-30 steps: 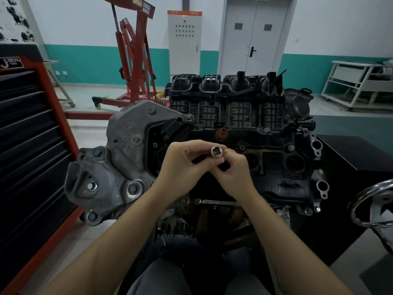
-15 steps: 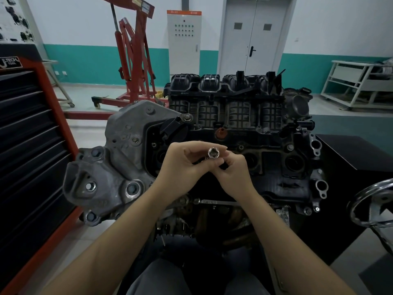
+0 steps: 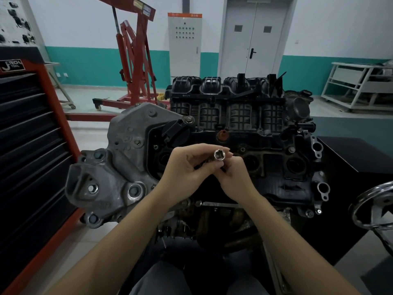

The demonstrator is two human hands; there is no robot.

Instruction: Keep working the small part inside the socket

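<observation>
A small chrome socket [image 3: 219, 155] with a square drive hole faces me, held above a dark car engine [image 3: 244, 133]. My left hand [image 3: 187, 167] pinches the socket from the left with curled fingers. Pressed against it from the right, my right hand [image 3: 234, 177] curls its fingers round the socket's lower part and a dark piece under it that I cannot make out. Both hands hover over the engine's valve cover, just below an orange cap [image 3: 222, 135]. The grey cast metal bracket [image 3: 119, 167] of the engine lies to the left of my hands.
A black and red tool cabinet [image 3: 29, 145] stands at the left. A red engine hoist [image 3: 136, 60] is behind, beside a grey electrical cabinet [image 3: 184, 43] and double doors [image 3: 253, 37]. A chrome handwheel [image 3: 376, 207] sits at the right, a white metal rack [image 3: 361, 86] far right.
Both hands stay together on the socket; it has shifted very slightly between the fingertips. Nothing else has moved.
</observation>
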